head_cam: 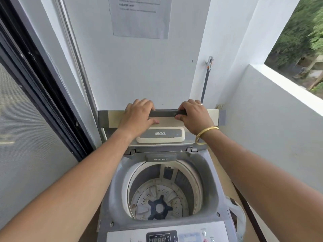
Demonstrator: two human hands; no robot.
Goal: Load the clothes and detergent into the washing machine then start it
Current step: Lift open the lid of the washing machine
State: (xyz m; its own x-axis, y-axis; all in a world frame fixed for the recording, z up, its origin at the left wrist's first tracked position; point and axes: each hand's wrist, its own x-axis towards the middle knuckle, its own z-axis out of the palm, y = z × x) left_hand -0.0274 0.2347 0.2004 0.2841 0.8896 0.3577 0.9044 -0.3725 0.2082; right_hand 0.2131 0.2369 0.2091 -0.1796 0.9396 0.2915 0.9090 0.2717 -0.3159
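Down in drum (183, 180), dark-blue pulsator (159, 207)

I have one view to work from, worn on the person's head. It sits close above the front of the washing machine (113, 198), facing forward and tilted down, so I look straight into the drum (183, 182). The control panel (162, 237), on the machine's near side, is cut by the bottom edge. The raised lid (162, 122) at the machine's far side lands mid-frame, the wall (139, 75) behind it filling the top. The wide lens bows the window frame (43, 84) left of the machine and the parapet (279, 102) to its right.
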